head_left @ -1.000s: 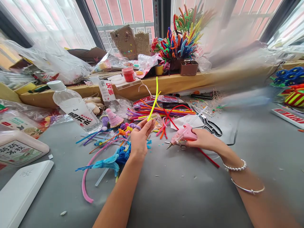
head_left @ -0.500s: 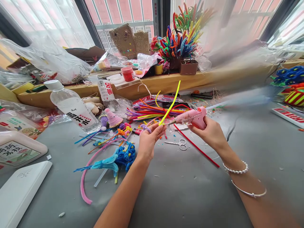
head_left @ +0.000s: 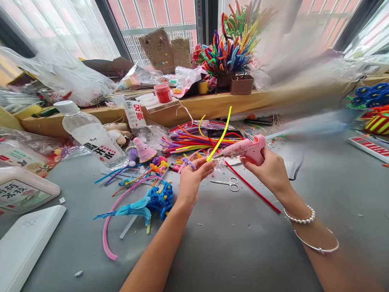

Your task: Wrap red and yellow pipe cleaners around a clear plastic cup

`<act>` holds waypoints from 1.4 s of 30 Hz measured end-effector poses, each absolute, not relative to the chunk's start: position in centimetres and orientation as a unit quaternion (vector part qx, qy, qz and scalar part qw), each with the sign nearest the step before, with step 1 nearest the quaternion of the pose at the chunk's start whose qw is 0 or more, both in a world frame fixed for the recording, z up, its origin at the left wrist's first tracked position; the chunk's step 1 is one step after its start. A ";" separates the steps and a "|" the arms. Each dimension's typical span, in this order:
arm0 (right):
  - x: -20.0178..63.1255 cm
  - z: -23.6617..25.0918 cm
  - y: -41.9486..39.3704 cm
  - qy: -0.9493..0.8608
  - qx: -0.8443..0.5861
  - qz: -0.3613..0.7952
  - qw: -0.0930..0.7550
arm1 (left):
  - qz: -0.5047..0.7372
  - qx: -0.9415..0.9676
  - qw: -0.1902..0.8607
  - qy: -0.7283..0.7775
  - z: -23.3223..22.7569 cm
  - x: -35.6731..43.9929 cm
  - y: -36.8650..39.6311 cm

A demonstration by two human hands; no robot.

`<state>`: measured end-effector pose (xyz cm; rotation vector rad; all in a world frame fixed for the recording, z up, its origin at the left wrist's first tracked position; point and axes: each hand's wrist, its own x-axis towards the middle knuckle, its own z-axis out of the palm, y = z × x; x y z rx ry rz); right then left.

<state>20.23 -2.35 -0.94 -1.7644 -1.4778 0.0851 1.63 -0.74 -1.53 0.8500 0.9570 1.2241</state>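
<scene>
- left hand (head_left: 192,181) pinches the lower end of a yellow pipe cleaner (head_left: 221,136) between thumb and fingertips, lifted off the desk (head_left: 243,243); the stem angles up and away to the right, so the gripped end is exposed toward the tool
- right hand (head_left: 269,168) is closed round the grip of a pink glue gun (head_left: 245,149), nozzle pointing left, tip just beside the pinched end, looks aimed at it; can't tell if they touch
- both held in the air near mid-desk, above small scissors (head_left: 228,183) and a red pipe cleaner (head_left: 255,190) lying flat
- loose pile of coloured pipe cleaners (head_left: 194,142) just behind the hands, within reach
- blue yarn piece (head_left: 158,198) and pink pipe cleaner loop (head_left: 109,227) lie left of the left forearm
- water bottle (head_left: 91,138) tilted at far left, well apart
</scene>
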 end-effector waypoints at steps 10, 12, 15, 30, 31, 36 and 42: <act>20.2 -1.2 -2.4 -0.595 -0.689 -0.003 0.413 | 0.539 0.360 0.635 0.421 -1.5 1.7 -0.8; 20.2 -1.3 -2.4 -0.601 -0.684 -0.023 0.414 | 0.541 0.360 0.634 0.420 -1.5 1.7 -0.8; 20.2 -1.4 -2.4 -0.609 -0.673 -0.046 0.417 | 0.540 0.362 0.633 0.420 -1.5 1.7 -0.7; 20.1 -1.5 -2.5 -0.616 -0.655 -0.080 0.430 | 0.540 0.367 0.625 0.428 -1.5 1.7 -0.7; 20.0 -1.5 -2.6 -0.616 -0.655 -0.083 0.429 | 0.540 0.366 0.625 0.428 -1.4 1.7 -0.7; 19.8 -1.4 -2.7 -0.616 -0.654 -0.091 0.430 | 0.545 0.357 0.624 0.432 -1.3 1.7 -0.8; 19.9 -1.4 -2.7 -0.624 -0.639 -0.115 0.435 | 0.546 0.361 0.622 0.430 -1.2 1.8 -0.8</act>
